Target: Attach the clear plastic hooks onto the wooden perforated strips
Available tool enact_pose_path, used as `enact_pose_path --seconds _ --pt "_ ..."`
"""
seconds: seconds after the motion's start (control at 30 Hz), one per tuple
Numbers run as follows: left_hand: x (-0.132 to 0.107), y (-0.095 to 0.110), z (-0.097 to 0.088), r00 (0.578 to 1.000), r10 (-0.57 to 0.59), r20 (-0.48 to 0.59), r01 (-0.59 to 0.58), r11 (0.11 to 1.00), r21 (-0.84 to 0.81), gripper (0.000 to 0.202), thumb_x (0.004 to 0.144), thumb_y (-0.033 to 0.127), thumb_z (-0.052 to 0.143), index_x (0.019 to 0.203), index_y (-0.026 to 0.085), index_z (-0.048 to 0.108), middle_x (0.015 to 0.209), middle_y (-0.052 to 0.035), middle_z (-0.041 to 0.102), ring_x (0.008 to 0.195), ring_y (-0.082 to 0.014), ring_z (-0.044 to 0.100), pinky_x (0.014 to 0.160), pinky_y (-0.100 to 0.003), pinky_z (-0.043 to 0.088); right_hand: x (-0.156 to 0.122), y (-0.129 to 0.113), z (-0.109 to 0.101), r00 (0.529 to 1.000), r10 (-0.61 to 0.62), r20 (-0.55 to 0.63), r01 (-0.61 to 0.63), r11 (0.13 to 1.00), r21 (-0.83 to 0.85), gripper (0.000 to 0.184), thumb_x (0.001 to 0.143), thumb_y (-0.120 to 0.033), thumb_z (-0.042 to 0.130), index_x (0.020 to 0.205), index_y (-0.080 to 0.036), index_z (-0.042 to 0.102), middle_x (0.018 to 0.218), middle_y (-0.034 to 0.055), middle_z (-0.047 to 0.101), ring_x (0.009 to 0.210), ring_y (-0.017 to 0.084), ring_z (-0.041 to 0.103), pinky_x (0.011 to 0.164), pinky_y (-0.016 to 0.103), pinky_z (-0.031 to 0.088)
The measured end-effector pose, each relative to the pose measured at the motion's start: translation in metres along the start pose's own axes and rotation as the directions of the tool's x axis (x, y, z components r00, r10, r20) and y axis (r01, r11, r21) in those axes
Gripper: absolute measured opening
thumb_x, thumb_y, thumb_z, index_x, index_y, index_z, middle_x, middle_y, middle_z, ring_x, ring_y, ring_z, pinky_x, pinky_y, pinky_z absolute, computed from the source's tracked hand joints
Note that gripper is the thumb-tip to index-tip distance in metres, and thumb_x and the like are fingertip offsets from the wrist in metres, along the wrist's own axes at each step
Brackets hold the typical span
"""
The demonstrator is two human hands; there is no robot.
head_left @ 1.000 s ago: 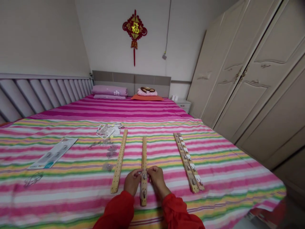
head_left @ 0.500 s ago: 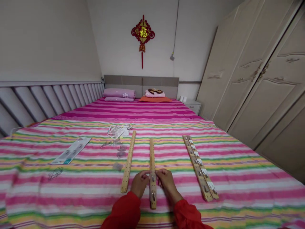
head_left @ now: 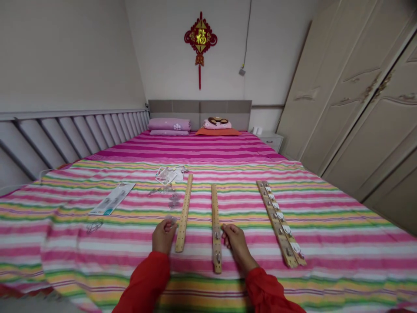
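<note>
- Striped pink, green and yellow bedspread (head_left: 325, 226): carried every item listed below.
- White-and-teal flat card pack (head_left: 112, 199): lay far left, well apart from both hands.
- Crumpled clear plastic wrapper (head_left: 169, 174): lay just beyond the far end of the holed strip.
- Small clear plastic piece (head_left: 171, 220): lay just left of the holed strip, at the left fingertips.
- Left hand (head_left: 163, 235): rested palm down, fingers curled onto the clear piece; whether they pinched it could not be told.
- Pale wooden strip with rows of holes (head_left: 184, 211): lay lengthwise and bare, just right of the left hand.
- Middle wooden strip (head_left: 215, 217): lay parallel, between the hands, with metal hooks (head_left: 217, 256) at its near end.
- Right hand (head_left: 235, 240): rested palm down, fingers loosely bent, tips touching the middle strip's right edge, gripping nothing.
- Wooden strip lined with white-capped hooks (head_left: 280, 222): lay angled at right, well apart from the right hand.
- Cream panelled wardrobe (head_left: 358, 108): stood along the right wall.
</note>
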State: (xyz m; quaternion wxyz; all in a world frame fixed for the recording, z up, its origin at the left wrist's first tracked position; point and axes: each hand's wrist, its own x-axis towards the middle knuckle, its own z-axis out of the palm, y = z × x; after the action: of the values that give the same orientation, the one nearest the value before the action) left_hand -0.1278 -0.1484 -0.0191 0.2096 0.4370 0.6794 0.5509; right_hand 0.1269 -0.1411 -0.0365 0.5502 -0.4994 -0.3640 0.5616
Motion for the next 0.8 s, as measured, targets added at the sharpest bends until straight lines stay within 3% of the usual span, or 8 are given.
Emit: enact_pose_path --seconds 0.17,0.27,0.33,0.43,0.57,0.67,0.8 --pt "0.000 -0.002 0.003 1.000 0.009 0.012 -0.009 0.998 0.060 0.023 0.058 0.042 0.064 0.062 0.020 0.060 0.059 -0.0011 0.062 0.056 -0.0154 0.055 0.058 -0.027 0.044 -0.003 -0.004 -0.004 1.000 0.016 0.009 -0.016 0.999 0.044 0.036 0.062 -0.048 0.070 0.054 -0.017 0.053 0.040 -0.0040 0.053 0.027 0.004 0.034 0.030 0.019 0.021" --pt "-0.003 -0.001 -0.006 0.998 -0.046 0.043 0.048 0.997 -0.055 0.028 0.056 0.045 0.066 0.061 0.019 0.058 0.058 -0.0003 0.061 0.058 -0.0158 0.056 0.058 -0.026 0.043 -0.006 -0.007 -0.003 0.999 -0.025 -0.044 0.028 0.998 0.058 0.036 0.063 -0.049 0.069 0.056 -0.017 0.054 0.043 -0.0035 0.054 0.028 0.005 0.033 0.031 0.019 0.019" --pt "-0.004 0.001 -0.013 0.990 -0.066 0.123 0.085 0.985 -0.151 0.032 0.054 0.048 0.069 0.063 0.019 0.059 0.059 0.0002 0.060 0.059 -0.0155 0.057 0.058 -0.026 0.043 -0.008 -0.012 0.002 0.995 -0.078 -0.068 0.080 0.996 0.025 0.036 0.064 -0.048 0.069 0.054 -0.018 0.053 0.040 -0.0047 0.049 0.030 0.006 0.033 0.032 0.020 0.021" --pt "-0.006 0.009 -0.023 0.971 -0.093 0.221 0.146 0.961 -0.236 0.036 0.050 0.049 0.073 0.064 0.018 0.060 0.061 0.0002 0.061 0.061 -0.0147 0.056 0.060 -0.025 0.043 -0.013 -0.023 0.019 0.990 -0.144 0.011 0.144 0.988 -0.051 0.031 0.065 -0.045 0.069 0.054 -0.018 0.056 0.039 -0.0050 0.047 0.034 0.009 0.039 0.035 0.021 0.029" --pt "-0.011 0.027 -0.029 0.949 -0.104 0.296 0.200 0.928 -0.313 0.036 0.046 0.044 0.078 0.062 0.017 0.060 0.063 0.0005 0.060 0.064 -0.0135 0.056 0.062 -0.024 0.043 -0.025 -0.039 0.049 0.960 -0.223 0.168 0.243 0.965 -0.104 0.022 0.064 -0.039 0.070 0.063 -0.017 0.066 0.053 -0.0009 0.059 0.050 0.012 0.051 0.046 0.022 0.039" --pt "-0.022 0.042 -0.028 0.901 -0.098 0.423 0.262 0.900 -0.349 0.034 0.049 0.041 0.079 0.062 0.017 0.059 0.062 0.0008 0.059 0.061 -0.0124 0.054 0.059 -0.023 0.043 -0.036 -0.045 0.064 0.949 -0.185 0.254 0.216 0.972 -0.098 0.020 0.065 -0.037 0.070 0.065 -0.017 0.067 0.055 -0.0020 0.058 0.047 0.010 0.048 0.043 0.020 0.037" --pt "-0.044 0.064 -0.024 0.788 -0.087 0.609 0.420 0.799 -0.430 0.032 0.056 0.039 0.078 0.064 0.017 0.057 0.058 0.0020 0.056 0.053 -0.0088 0.049 0.052 -0.022 0.040 -0.048 -0.048 0.069 0.954 -0.081 0.290 0.099 0.994 -0.047 0.026 0.064 -0.041 0.071 0.067 -0.017 0.065 0.051 -0.0053 0.053 0.035 0.006 0.036 0.034 0.019 0.029"
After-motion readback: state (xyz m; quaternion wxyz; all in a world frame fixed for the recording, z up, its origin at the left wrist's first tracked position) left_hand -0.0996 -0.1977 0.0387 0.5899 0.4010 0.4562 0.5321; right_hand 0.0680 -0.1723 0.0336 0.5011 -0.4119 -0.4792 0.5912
